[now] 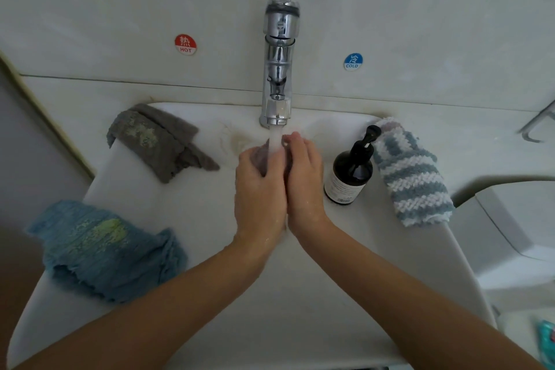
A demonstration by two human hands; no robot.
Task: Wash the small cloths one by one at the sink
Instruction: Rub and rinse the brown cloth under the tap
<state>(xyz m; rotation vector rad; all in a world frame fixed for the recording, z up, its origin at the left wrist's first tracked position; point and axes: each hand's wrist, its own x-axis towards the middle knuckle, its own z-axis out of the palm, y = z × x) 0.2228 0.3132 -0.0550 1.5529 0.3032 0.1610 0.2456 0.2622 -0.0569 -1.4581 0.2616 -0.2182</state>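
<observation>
Holding a small mauve-grey wet cloth [260,159] under the running water [274,141], both my hands pressed together around it. Left hand [259,189] fingers curled over the cloth's near side; right hand [303,177] fingers clamped on its far side, fingertips just beside the stream. Chrome tap [277,69] straight above, over the white ceramic sink [210,249]. On the sink's left rim: a grey terry cloth [162,141] with pale stains, and nearer me a blue crinkled cloth [105,252] with yellow-green stains. To the right: a dark pump bottle [351,171], just beside it a blue-and-white striped knitted cloth [411,174]. Red HOT sticker [185,44] and blue COLD sticker [353,61] on the wall.
</observation>
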